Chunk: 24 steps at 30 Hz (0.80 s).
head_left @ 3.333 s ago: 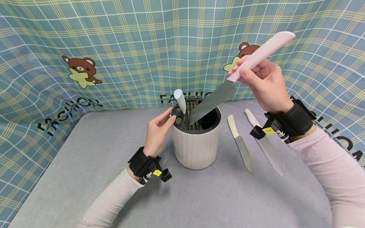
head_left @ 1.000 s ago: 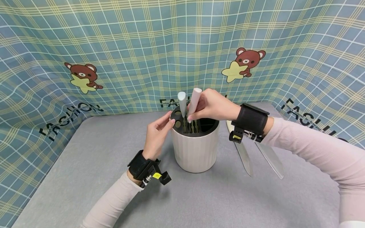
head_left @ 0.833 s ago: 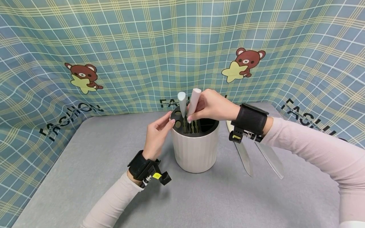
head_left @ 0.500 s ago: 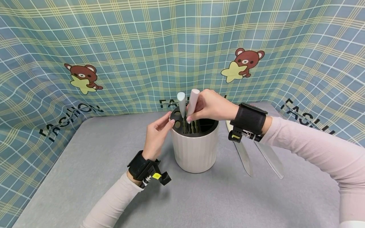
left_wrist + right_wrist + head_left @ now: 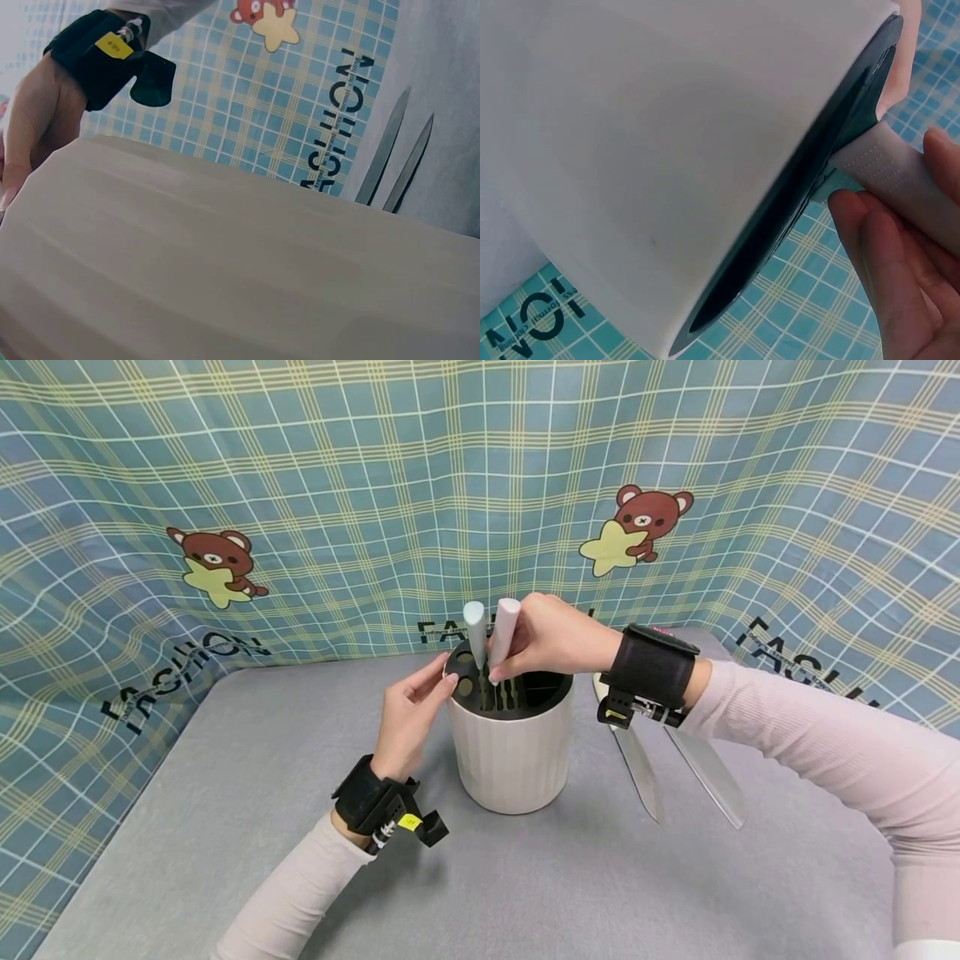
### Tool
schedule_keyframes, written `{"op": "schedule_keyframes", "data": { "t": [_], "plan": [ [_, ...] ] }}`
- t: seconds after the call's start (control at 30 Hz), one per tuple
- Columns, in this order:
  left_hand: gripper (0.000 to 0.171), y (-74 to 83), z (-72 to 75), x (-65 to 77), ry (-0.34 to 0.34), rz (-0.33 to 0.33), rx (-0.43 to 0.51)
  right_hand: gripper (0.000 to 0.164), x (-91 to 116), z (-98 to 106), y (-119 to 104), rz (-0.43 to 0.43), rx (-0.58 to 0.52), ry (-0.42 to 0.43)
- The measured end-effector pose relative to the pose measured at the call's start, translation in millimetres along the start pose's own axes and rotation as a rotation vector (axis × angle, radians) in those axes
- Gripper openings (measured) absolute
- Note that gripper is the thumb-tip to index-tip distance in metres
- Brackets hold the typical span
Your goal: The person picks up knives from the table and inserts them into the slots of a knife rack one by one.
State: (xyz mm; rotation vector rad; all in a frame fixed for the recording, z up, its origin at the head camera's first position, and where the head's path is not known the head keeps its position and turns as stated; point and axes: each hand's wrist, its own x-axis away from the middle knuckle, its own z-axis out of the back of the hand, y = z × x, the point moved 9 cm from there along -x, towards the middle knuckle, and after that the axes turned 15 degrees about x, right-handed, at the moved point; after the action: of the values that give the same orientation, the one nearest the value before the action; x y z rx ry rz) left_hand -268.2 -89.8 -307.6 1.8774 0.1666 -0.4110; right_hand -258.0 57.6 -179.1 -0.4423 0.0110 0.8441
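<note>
A ribbed off-white knife holder (image 5: 510,768) with a dark slotted top stands mid-table. My right hand (image 5: 555,635) pinches the pale pink handle (image 5: 505,625) of a knife that stands in the slots, its blade hidden inside. In the right wrist view the handle (image 5: 904,176) lies between thumb and fingers, close to the dark rim. Beside it rises the pale blue-white handle (image 5: 474,622) of another knife. My left hand (image 5: 405,718) grips the holder's left rim, thumb tip at the top edge. The left wrist view has the holder's wall (image 5: 240,262) across it.
Two more knives lie right of the holder: one blade (image 5: 639,768) is nearer, the other blade (image 5: 708,777) farther right. My right wrist and arm partly cover them. A dark open compartment (image 5: 546,689) takes up the holder's right side. Plaid cloth (image 5: 360,510) hangs behind the grey table.
The pink-handled knife, slanting with its blade exposed 3.3 seconds ago, has gone down into the slots. Lately its handle shifts slightly left and down. The left hand stays at the rim.
</note>
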Motion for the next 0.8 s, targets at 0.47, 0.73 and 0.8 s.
{"op": "schedule_keyframes", "data": {
  "t": [0.47,0.73,0.8],
  "plan": [
    [0.045,15.0,-8.9,3.6,0.092,0.139,-0.026,0.008,-1,-4,-1,-0.091,0.078,-0.032],
    [0.046,15.7,-9.8,4.4,0.088,0.119,-0.030,0.014,3,-6,0,-0.089,0.081,-0.034],
    [0.046,15.5,-9.8,4.1,0.091,0.117,-0.032,0.018,5,-6,-1,-0.070,0.078,-0.034]
  ]
}}
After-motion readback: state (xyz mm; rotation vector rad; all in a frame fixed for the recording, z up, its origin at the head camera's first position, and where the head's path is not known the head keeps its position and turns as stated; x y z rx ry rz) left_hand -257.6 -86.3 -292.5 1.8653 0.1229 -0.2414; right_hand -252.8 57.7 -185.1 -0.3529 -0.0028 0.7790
